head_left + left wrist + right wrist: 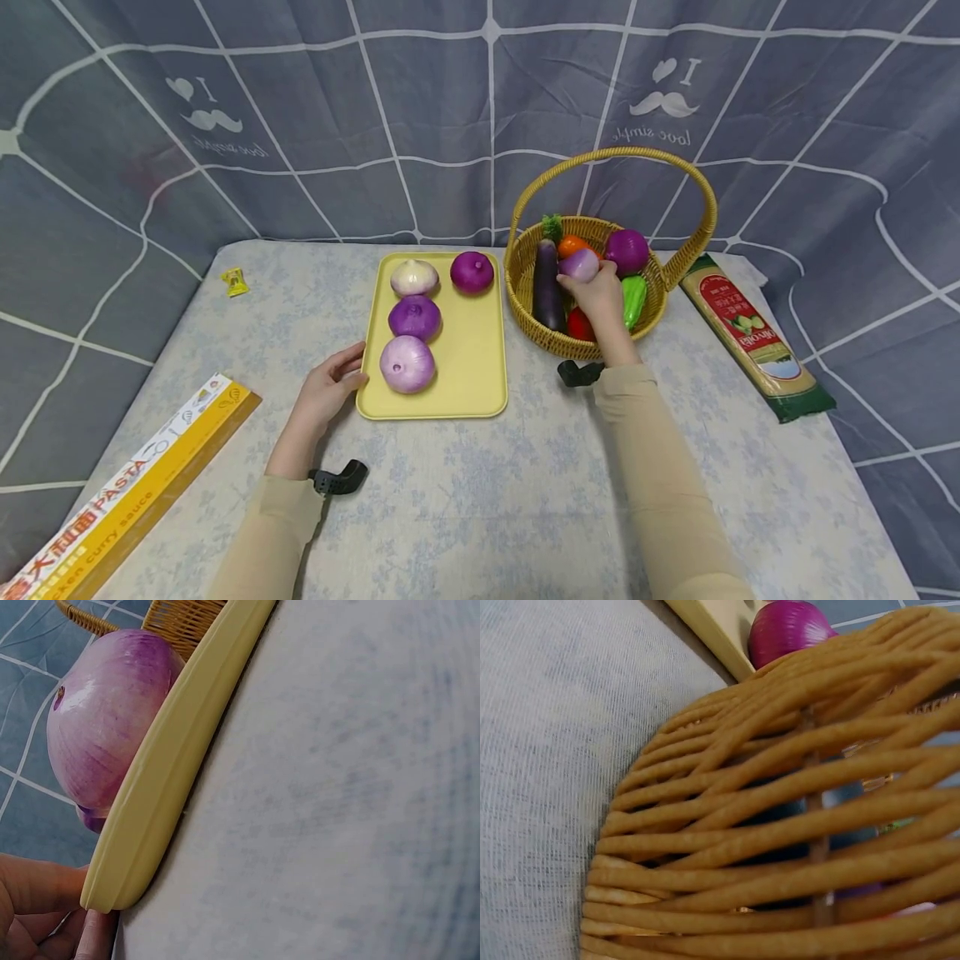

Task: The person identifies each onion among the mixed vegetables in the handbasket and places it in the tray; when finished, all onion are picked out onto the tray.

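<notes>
In the head view my right hand reaches into a wicker basket and grips a pale purple onion. Around that onion lie an eggplant, a darker purple onion, a green pepper, a red vegetable and an orange one. My left hand pinches the left edge of a yellow tray, its fingers at the rim in the left wrist view. On the tray sit a white onion, two dark purple onions and a light purple onion.
The basket's tall handle arches over its contents. To the right lies a pasta packet. A long pasta box lies at the front left, and a small yellow wrapped candy at the back left. A grey curtain hangs behind the table.
</notes>
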`<action>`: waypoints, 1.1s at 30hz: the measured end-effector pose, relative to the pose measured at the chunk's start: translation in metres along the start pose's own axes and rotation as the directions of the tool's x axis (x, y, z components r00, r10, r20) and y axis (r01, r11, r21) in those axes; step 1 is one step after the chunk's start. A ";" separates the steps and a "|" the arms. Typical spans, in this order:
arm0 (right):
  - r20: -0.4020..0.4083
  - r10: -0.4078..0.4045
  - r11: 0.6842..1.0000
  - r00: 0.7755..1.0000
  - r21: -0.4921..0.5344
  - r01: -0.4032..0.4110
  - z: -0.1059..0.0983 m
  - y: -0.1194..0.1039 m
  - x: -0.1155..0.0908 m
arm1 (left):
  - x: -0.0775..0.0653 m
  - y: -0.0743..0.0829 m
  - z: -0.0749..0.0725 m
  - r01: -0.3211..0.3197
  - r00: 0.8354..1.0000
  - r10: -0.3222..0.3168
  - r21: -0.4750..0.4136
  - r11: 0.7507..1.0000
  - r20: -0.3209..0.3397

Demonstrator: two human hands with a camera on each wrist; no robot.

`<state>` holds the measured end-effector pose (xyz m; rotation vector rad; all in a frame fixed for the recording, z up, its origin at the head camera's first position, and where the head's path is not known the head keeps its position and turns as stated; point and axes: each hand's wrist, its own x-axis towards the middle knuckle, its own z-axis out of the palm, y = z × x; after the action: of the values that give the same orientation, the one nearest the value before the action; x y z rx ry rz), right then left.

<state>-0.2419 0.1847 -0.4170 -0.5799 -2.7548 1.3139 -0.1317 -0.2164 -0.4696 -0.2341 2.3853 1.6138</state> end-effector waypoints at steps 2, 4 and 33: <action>0.001 0.003 1.000 1.000 -0.006 -0.003 0.000 0.000 0.000 | 0.000 0.000 0.001 0.001 1.000 -0.001 0.003 1.000 -0.002; -0.007 0.004 1.000 1.000 -0.007 -0.005 -0.001 -0.001 0.001 | 0.000 0.000 0.001 0.005 1.000 -0.005 0.006 1.000 -0.003; -0.113 -0.076 0.996 0.991 0.047 0.082 -0.004 -0.003 -0.014 | -0.001 0.001 -0.001 0.020 1.000 -0.020 0.027 0.999 -0.007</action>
<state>-0.2292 0.1806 -0.4104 -0.5184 -2.6185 1.2908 -0.1314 -0.2170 -0.4681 -0.2582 2.4008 1.5731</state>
